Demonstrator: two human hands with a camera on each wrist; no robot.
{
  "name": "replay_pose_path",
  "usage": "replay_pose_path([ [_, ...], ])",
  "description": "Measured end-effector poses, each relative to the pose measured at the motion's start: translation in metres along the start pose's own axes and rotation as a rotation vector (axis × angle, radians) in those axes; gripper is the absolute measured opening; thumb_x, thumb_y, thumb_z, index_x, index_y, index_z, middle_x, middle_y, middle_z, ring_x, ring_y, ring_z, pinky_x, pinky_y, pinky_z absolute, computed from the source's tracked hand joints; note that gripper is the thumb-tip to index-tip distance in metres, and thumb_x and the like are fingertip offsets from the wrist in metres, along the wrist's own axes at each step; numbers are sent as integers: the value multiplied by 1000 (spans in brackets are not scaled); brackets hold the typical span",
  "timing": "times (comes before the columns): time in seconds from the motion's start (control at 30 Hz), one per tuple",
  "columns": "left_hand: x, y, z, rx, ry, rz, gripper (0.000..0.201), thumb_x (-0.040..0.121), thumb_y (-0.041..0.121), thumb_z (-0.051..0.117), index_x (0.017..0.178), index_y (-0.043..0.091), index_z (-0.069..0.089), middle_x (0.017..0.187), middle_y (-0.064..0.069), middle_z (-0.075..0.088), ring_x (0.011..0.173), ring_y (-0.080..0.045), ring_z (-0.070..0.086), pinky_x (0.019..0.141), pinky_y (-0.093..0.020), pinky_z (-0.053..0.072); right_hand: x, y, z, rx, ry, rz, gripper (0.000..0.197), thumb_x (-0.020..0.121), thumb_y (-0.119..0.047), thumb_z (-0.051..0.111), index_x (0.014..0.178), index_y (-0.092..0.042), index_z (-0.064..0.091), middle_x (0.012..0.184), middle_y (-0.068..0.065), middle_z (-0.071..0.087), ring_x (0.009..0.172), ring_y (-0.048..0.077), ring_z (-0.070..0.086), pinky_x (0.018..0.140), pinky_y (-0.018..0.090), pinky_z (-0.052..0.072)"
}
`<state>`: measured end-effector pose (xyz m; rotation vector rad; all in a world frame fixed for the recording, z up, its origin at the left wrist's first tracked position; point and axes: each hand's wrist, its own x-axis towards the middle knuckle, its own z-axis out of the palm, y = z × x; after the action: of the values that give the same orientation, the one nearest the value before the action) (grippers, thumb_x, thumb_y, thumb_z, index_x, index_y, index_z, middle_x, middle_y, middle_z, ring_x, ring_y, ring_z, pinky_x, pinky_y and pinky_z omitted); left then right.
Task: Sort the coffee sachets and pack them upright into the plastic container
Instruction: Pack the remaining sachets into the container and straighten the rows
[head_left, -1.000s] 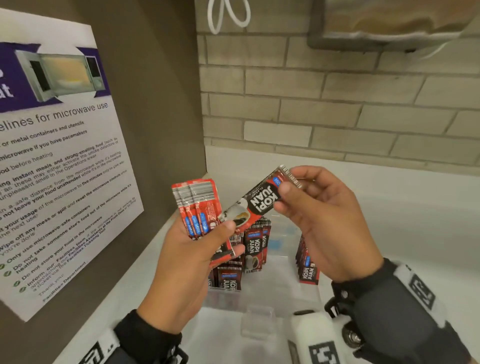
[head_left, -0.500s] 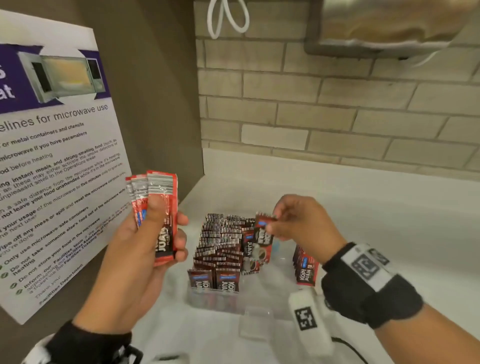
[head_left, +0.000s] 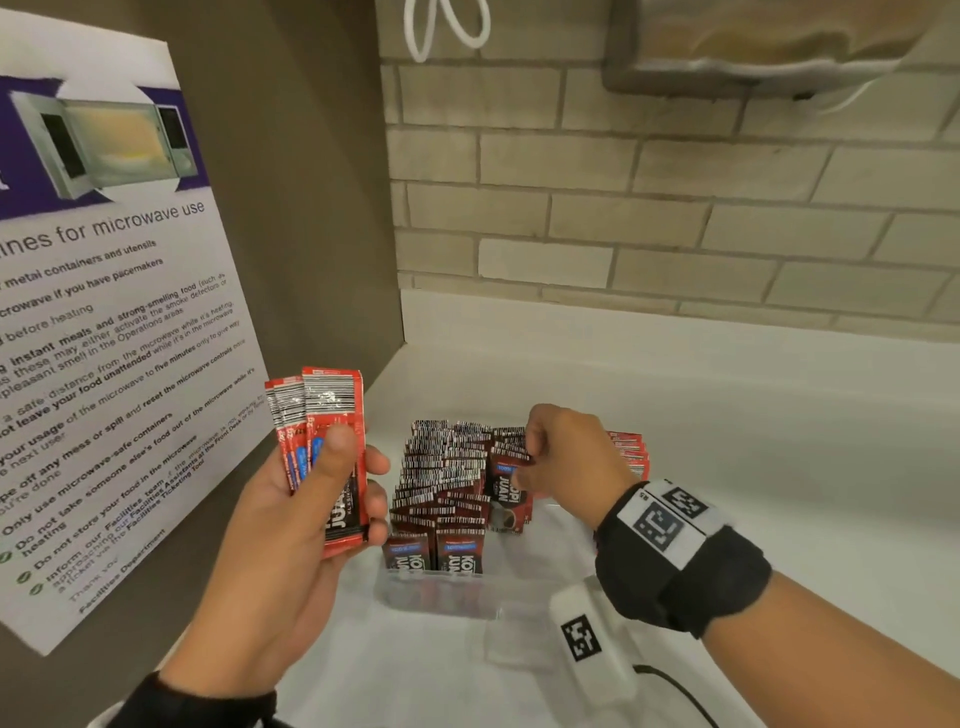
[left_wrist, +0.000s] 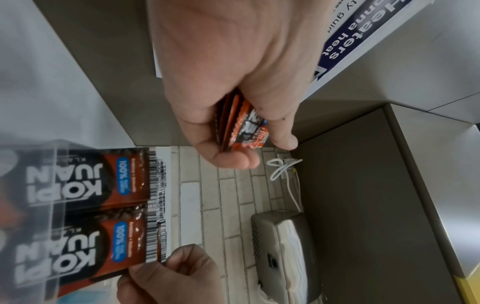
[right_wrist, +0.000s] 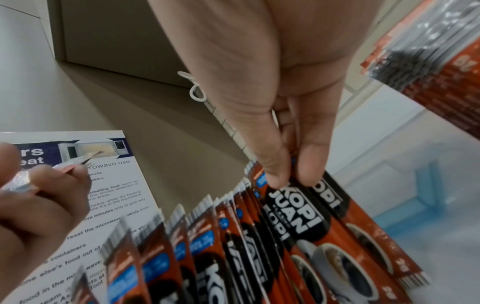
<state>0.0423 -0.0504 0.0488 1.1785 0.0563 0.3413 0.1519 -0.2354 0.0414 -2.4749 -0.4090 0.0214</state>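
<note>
While left hand (head_left: 291, 519) holds spares (head_left: 327, 447), right hand (head_left: 566, 462) pinches sachet (head_left: 506, 493)

- coffee sachets (head_left: 441, 483): glossy printed foil-like film, red/black, crimped barcode ends
- plastic container (head_left: 441, 597): clear smooth plastic, slightly hazy
- table (head_left: 727, 441): white, smooth, faint sheen
- wall (head_left: 675, 208) at 12 o'clock: matt rough beige brick tile
- poster (head_left: 104, 312) at 9 o'clock: printed paper, satin
- wrist strap (head_left: 691, 577): black matt cloth

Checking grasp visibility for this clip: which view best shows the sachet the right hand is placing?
The right wrist view: the right hand's fingertips pinch the sachet top. The head view shows it partly behind the hand; the left wrist view cannot single it out.
</note>
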Motion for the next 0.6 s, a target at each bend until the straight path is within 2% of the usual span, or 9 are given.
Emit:
replay_pose_path([
  [0.17, -1, -3, 0, 6, -9, -21, 68, 40, 68, 82, 85, 19, 67, 76, -3, 64, 52, -10, 55, 46, -22, 49, -1, 3, -2, -18, 12, 17, 45, 72, -5, 75, 67, -20, 33, 69, -3, 46, 55, 8, 39, 47, 20, 31],
  [0.27, -4, -3, 3, -14, -11, -40, 56, 53, 70, 74, 81, 21, 69, 75, -4, 64, 51, -12, 55, 44, -22, 48, -4, 6, -4, -11, 34, 13, 45, 73, -1, 72, 67, -21, 32, 69, -4, 44, 59, 12, 42, 50, 20, 34],
  [0.37, -4, -3, 7, -95, 10, -88, 43, 77, 55, 56, 84, 15, 65, 72, -7, 62, 48, -15, 50, 40, -23, 42, -8, 10, -10, -15, 90, 0, 42, 75, -2, 71, 68, -20, 33, 70, -4, 42, 64, 16, 42, 52, 22, 33],
  [0.47, -2, -3, 11, -117, -21, -116, 31, 76, 40, 54, 85, 11, 62, 72, -8, 61, 47, -14, 47, 39, -22, 39, -12, 11, -19, 17, 180, -21, 36, 78, -7, 70, 71, -22, 37, 76, -4, 44, 67, 15, 46, 58, 23, 37],
  [0.53, 0, -4, 12, -109, -45, -117, 29, 76, 35, 56, 88, 10, 63, 75, -9, 64, 50, -15, 53, 41, -23, 44, -18, 6, -25, 79, 245, -58, 26, 81, -12, 68, 77, -21, 43, 83, -3, 49, 71, 16, 50, 60, 21, 38],
  [0.6, 4, -7, 13, -103, -56, -121, 31, 79, 32, 55, 99, 10, 64, 83, -10, 71, 60, -16, 65, 50, -26, 55, -26, -5, -27, 189, 271, -96, 16, 84, -18, 66, 81, -19, 50, 86, -2, 54, 73, 15, 53, 63, 20, 42],
])
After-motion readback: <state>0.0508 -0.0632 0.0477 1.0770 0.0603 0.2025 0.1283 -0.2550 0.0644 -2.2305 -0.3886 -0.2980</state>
